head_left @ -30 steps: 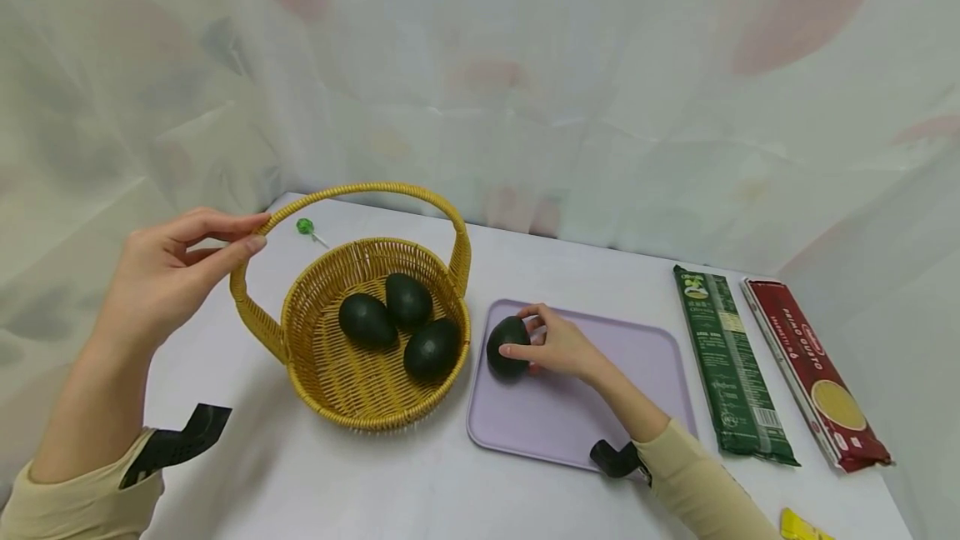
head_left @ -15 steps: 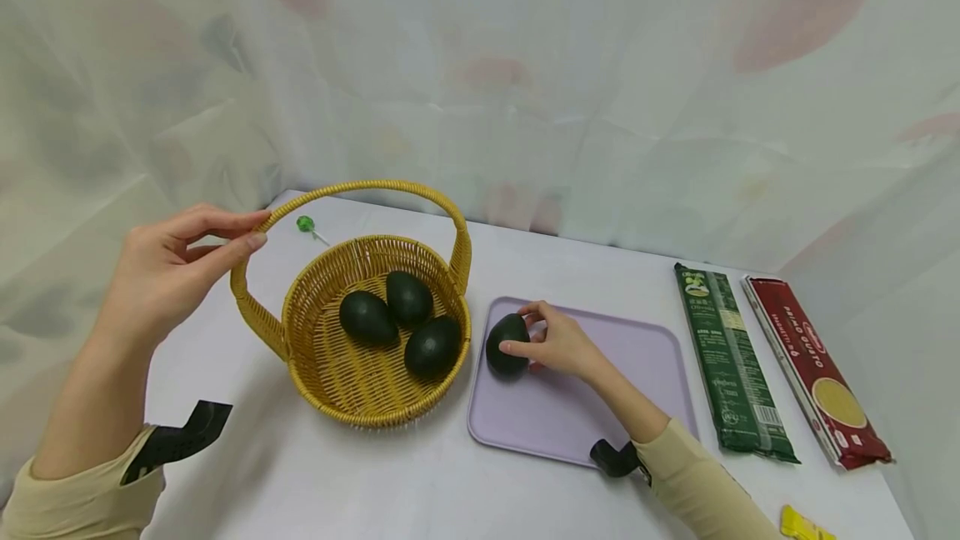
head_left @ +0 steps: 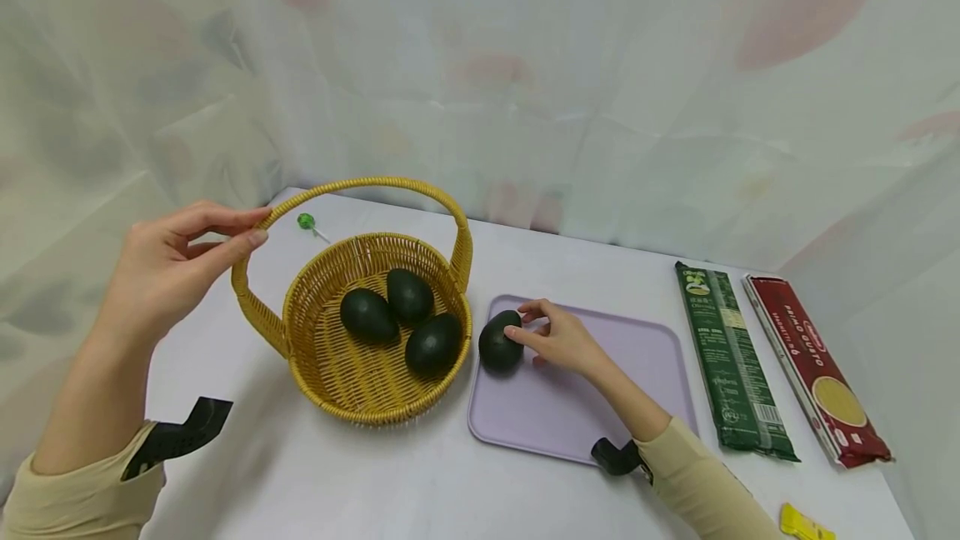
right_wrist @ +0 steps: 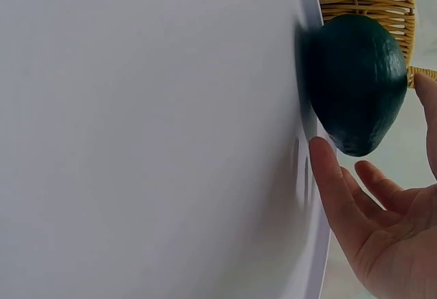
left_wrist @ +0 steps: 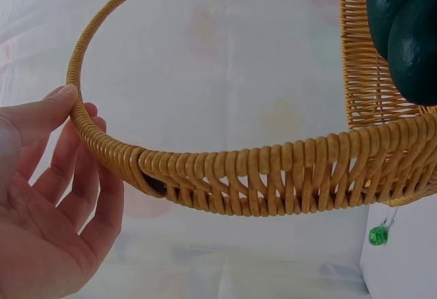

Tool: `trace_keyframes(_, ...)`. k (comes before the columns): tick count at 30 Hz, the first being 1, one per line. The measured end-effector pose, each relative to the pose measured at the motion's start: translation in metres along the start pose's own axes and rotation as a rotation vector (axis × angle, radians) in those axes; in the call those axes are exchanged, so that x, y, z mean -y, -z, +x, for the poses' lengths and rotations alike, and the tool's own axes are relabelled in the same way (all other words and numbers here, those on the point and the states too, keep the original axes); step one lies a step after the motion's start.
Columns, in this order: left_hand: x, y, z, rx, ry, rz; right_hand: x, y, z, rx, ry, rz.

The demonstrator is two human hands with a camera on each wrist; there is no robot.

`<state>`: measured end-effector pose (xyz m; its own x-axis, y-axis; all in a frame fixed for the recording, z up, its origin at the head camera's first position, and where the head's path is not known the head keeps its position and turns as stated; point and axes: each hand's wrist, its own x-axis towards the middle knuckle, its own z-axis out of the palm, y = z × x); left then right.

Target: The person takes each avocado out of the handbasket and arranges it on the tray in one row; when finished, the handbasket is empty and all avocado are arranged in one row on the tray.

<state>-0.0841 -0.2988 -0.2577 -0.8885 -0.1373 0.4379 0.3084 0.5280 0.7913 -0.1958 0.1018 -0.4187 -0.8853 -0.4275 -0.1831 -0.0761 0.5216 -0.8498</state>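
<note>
With thumb and fingers my left hand pinches the handle of a yellow woven basket on its left side. Several fingers show behind the handle in the left wrist view. Inside the basket lie three dark green avocados. One more avocado rests on the left part of a lilac tray. My right hand is at its right side, the thumb overlapping it in the head view. In the right wrist view the fingers are loosely spread, with a gap between most fingertips and the avocado.
Right of the tray lie a green packet and a red spaghetti packet. A green lollipop lies behind the basket. A small yellow packet is near the front right. Curtains hang behind the table.
The avocado on the tray has shifted slightly left, and the right hand's fingers have loosened from around it. My left hand keeps its pinch on the basket handle.
</note>
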Motion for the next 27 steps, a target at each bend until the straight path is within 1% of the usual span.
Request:
trace_keyframes(4, -0.0002, 0.0002, 0.0005, 0.0, 0.005, -0.003, 0.0009, -0.0003, -0.0003, -0.003, 0.002, -0.004)
trace_keyframes(9, -0.0006, 0.0001, 0.0, 0.0, 0.011, -0.004, 0.0015, -0.0005, -0.0013, -0.007, 0.025, -0.03)
trace_keyframes(19, -0.0014, -0.0002, -0.0007, 0.003, 0.001, -0.001, 0.0011, 0.0007, -0.0033, -0.022, 0.053, -0.04)
trace_keyframes(21, -0.0014, -0.0001, -0.0008, 0.003, 0.001, -0.001, 0.002, 0.0013, -0.0039, -0.028, 0.074, -0.042)
trace_keyframes(23, -0.0012, 0.0, -0.0008, 0.005, 0.002, 0.001, 0.0028, 0.0021, -0.0043, -0.048, 0.112, -0.062)
trace_keyframes(27, -0.001, -0.0002, -0.0005, 0.005, 0.007, 0.0, 0.0064, 0.0049, -0.0046, -0.129, 0.239, -0.166)
